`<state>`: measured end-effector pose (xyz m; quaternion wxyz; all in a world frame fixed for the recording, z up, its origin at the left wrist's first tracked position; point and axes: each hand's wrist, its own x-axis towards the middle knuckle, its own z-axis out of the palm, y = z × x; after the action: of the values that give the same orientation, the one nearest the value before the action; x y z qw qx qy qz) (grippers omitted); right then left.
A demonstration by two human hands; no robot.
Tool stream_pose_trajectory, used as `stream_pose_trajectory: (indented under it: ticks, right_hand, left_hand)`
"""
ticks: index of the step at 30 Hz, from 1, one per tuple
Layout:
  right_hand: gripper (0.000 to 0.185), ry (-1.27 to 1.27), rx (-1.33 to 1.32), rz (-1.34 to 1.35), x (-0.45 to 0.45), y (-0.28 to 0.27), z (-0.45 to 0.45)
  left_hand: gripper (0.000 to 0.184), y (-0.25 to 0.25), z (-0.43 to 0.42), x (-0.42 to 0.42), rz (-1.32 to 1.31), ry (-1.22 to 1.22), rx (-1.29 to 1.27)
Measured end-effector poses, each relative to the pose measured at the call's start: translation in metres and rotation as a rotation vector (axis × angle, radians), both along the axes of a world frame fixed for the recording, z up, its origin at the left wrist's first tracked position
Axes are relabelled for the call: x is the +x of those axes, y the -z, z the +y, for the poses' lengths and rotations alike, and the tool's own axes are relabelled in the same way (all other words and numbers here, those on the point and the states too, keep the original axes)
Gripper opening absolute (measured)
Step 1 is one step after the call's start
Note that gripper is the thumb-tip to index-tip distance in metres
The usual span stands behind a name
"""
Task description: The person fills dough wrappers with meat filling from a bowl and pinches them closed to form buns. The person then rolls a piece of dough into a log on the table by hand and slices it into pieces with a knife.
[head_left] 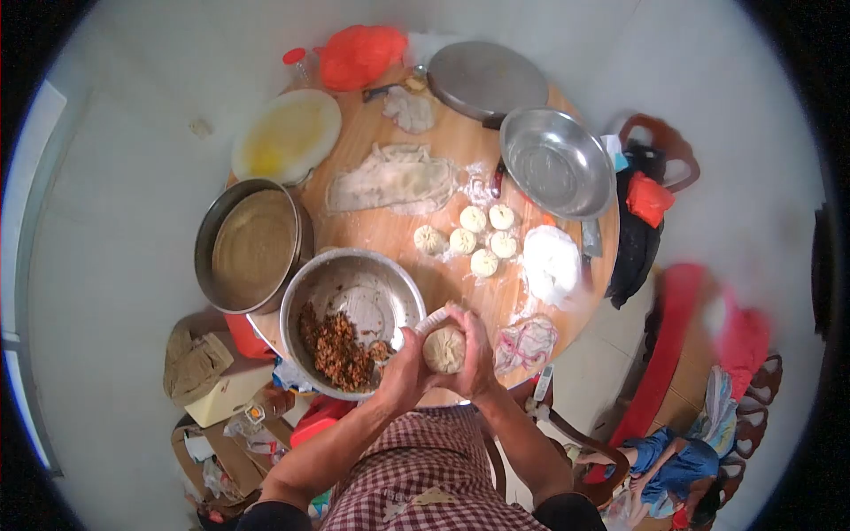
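A bun (444,350) in the left hand (403,370) and the right hand (475,354)

The bun is round and pale, with little folds on top. It sits between the two hands, close to the near edge of the wooden surface (372,232). The left grip is bent like a cup and hugs one side of the bun. The right grip curls around the other side, so both have hold of it.

Just beside the left hand is a big metal bowl (370,301). Brown, crumbly filling (335,356) lies in it, mostly on the near side.

Farther in, six small buns (484,263) sit together. They have folded tops too. To their right is a white heap of flour (549,261). A crumpled cloth (524,343) with pink marks lies near the right hand.

Behind the small buns is a flat, pale sheet (390,181). I can't tell if it is cloth or dough. A shiny metal basin (556,159) stands at the far right.
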<state>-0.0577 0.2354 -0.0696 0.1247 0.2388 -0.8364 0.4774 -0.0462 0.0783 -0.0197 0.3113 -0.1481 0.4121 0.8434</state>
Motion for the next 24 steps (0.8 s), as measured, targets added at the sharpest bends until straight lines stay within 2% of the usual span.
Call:
stream_pose_trajectory:
  ticks: [1,2,6,7,9,13,15,17,19,24]
  right_hand:
    - [0.12,-0.038,0.079,-0.118,-0.001,-0.003,-0.002]
    - [0.111,-0.02,0.049,-0.055,-0.004,0.001,-0.006]
    - [0.104,-0.1,0.186,-0.086,-0.026,-0.007,-0.007]
    - [0.098,-0.137,0.188,-0.114,-0.031,-0.01,-0.005]
    - [0.093,-0.168,0.192,-0.147,-0.045,-0.008,0.001]
    - [0.094,-0.217,0.258,-0.274,-0.095,0.0,0.007]
    - [0.094,-0.089,0.134,-0.527,-0.131,0.018,0.01]
    - [0.094,0.072,0.072,-0.52,-0.174,0.05,0.021]
    - [0.091,0.202,0.066,-0.354,-0.223,0.078,0.027]
    - [0.09,0.389,0.161,-0.345,-0.313,0.137,0.037]
  left_hand:
    - [0.083,0.004,-0.002,-0.002,-0.043,-0.002,0.005]
    - [0.083,0.013,-0.007,-0.004,0.003,0.068,0.006]
    - [0.097,0.025,-0.019,-0.028,0.03,0.067,-0.017]
    - [0.097,0.028,-0.021,-0.035,0.032,0.073,-0.01]
    - [0.079,0.035,-0.025,-0.05,-0.043,0.074,0.119]
    - [0.083,0.047,-0.025,-0.084,-0.004,0.067,0.131]
    - [0.099,0.069,-0.028,-0.103,0.042,-0.087,0.154]
    - [0.098,0.087,-0.037,-0.107,0.046,-0.167,0.141]
    - [0.098,0.086,-0.05,-0.104,0.056,-0.198,0.12]
    - [0.089,0.086,-0.084,-0.09,-0.015,-0.233,0.173]
